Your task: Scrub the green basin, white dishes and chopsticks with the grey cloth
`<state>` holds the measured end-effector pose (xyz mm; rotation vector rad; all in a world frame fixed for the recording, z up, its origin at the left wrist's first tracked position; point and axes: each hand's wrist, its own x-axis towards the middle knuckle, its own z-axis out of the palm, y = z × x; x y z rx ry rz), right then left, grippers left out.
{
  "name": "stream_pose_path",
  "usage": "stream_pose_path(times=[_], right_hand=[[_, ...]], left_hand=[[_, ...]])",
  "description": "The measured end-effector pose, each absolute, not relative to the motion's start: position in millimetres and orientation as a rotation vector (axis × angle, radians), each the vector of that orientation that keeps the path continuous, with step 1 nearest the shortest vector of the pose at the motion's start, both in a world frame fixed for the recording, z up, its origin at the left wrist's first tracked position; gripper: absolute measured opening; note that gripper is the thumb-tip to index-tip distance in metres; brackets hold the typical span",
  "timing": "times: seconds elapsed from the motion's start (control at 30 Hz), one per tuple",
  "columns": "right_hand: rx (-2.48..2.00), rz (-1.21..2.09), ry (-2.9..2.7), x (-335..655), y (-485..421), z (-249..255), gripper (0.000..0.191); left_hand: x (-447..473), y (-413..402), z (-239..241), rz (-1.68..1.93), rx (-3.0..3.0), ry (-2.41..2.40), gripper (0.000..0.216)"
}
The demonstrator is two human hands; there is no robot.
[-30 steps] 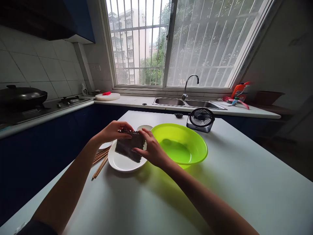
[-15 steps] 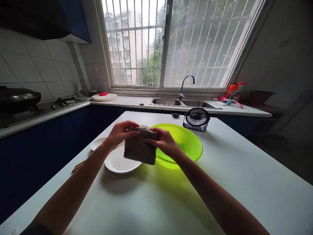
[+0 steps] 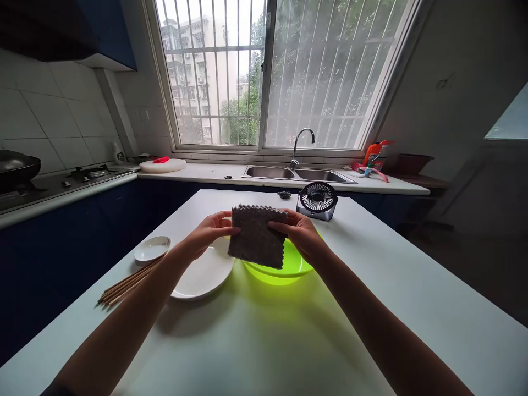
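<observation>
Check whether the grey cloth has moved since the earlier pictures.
Yes, rightward: judged against the white plate, the grey cloth has gone from overlapping it to mostly overlapping the green basin in view.

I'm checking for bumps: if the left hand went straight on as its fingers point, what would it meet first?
The dark cloth, whose one side the left hand pinches. Past it, probably the right hand at the opposite side, though depth is unclear from one view.
</observation>
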<state>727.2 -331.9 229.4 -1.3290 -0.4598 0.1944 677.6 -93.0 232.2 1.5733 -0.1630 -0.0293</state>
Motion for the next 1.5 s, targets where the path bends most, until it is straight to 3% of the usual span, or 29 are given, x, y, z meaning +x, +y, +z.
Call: stream_pose_path(times=[0.53, 0.7, 1.07, 1.23, 1.5], right_hand=[[-1.617, 0.025, -0.726, 739, -358, 227, 0.056], [-1.539, -0.029, -0.7, 733, -355, 231, 0.037], [-1.315, -0.031, -0.356, 741, -357, 230, 0.036], [-1.406, -0.006, -0.45, 741, -362, 232, 0.042], [-1.524, 0.074, -0.575, 738, -377, 236, 0.039]], left_hand=[[682, -127, 234, 0.217, 1.65, -0.21, 0.055], [678, -137, 235, 0.292, 1.702, -0.273, 0.05], [687, -125, 223, 0.238, 1.881, -0.311, 0.034], [688, -125, 223, 0.245, 1.73, -0.279, 0.039], [679, -121, 230, 0.013, 1.713, -0.064, 0.069]])
